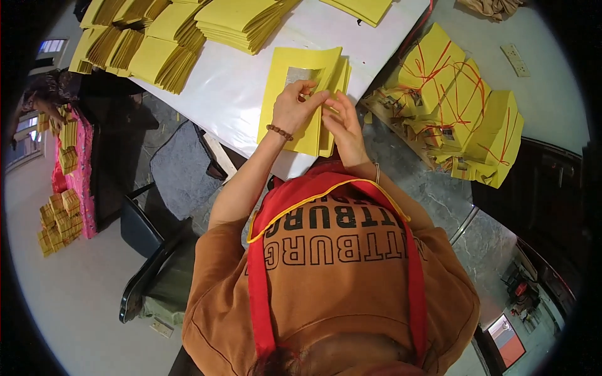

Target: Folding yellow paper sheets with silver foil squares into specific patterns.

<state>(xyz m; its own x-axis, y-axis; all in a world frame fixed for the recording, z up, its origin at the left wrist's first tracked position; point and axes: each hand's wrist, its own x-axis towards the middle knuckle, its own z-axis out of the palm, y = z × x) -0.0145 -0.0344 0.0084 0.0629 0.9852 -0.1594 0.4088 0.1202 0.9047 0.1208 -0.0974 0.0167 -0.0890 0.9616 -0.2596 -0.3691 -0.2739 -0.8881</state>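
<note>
A folded set of yellow paper sheets (pixel 291 131) lies on the white-covered table in front of me, its right-hand leaves lifted and standing apart. A silver-grey patch (pixel 296 75) shows on its upper part. My left hand (pixel 295 109), with a beaded bracelet at the wrist, rests over the paper beside the patch. Its fingers are curled in on the raised leaves, and the thumb points right. At the right edge of the leaves is my right hand (pixel 346 131), fingers slightly bent and apart, tips close to my left thumb. The fingertips' exact contact with the paper is partly hidden.
Several yellow paper stacks (pixel 166 56) cover the white table's (pixel 216 75) far left; another stack (pixel 367 7) lies at its far edge. Right of the table, yellow bundles with red string (pixel 461 103) are piled. A black chair (pixel 141 225) stands left. Another person's hand (pixel 59 116) touches stacks there.
</note>
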